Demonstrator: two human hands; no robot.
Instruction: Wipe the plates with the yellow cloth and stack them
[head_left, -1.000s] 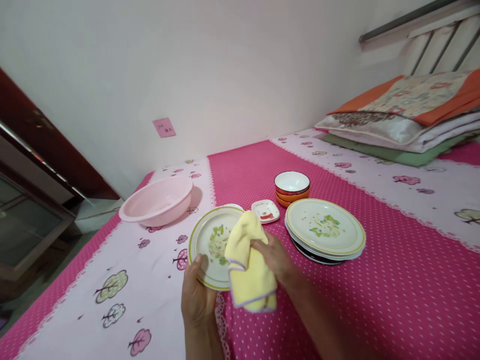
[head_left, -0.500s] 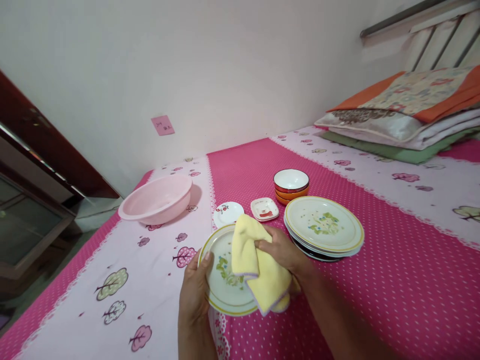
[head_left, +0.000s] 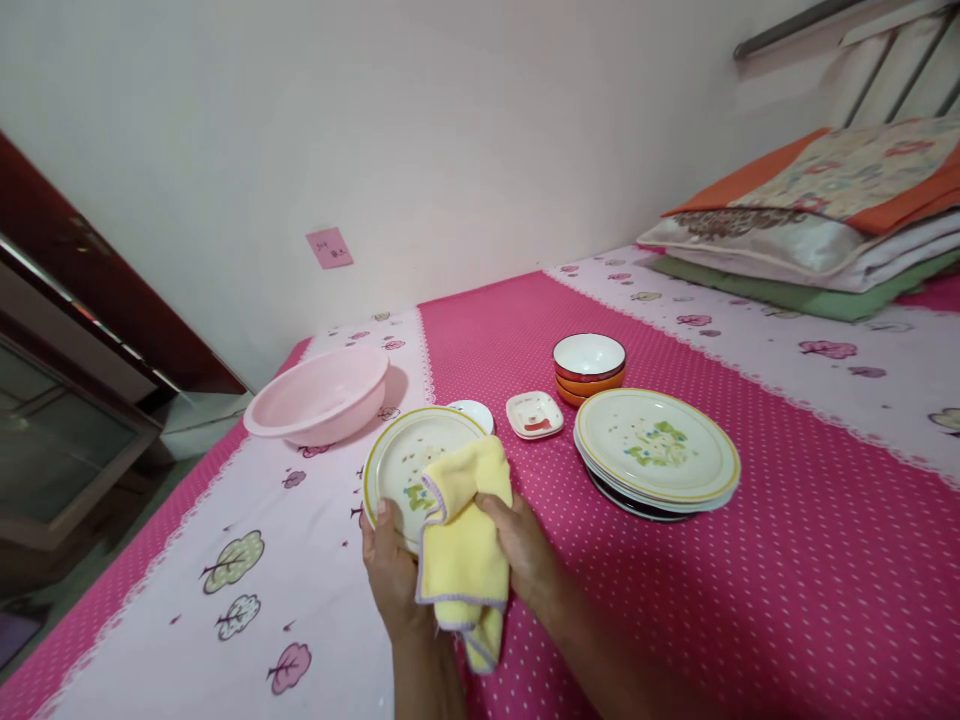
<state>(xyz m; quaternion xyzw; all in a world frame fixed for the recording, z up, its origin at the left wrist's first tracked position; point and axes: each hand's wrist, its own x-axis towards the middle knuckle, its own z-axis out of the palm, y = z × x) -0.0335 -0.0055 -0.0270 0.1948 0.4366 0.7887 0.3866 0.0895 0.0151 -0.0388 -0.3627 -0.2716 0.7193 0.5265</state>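
My left hand (head_left: 391, 570) grips the lower left rim of a cream plate (head_left: 397, 455) with a yellow edge and a green leaf print, thumb on its face. The plate is held up, tilted, above the patterned bedsheet. My right hand (head_left: 521, 540) is closed on a yellow cloth (head_left: 466, 540) with purple edging. The cloth lies over the plate's right side and hangs below it. Behind the plate, a small white saucer (head_left: 480, 415) is mostly hidden. Several matching plates (head_left: 660, 445) are stacked to the right, with a dark one near the bottom.
A pink basin (head_left: 322, 395) stands at the left near the wall. Square small dishes (head_left: 534, 415) sit in the middle, before stacked bowls (head_left: 589, 365). Folded bedding and a pillow (head_left: 780, 240) are piled at the far right. A pink note (head_left: 328, 248) is on the wall.
The held plate has moved left and up and tilted more, now covering most of the saucer. My right hand and the cloth have shifted left and slightly down.
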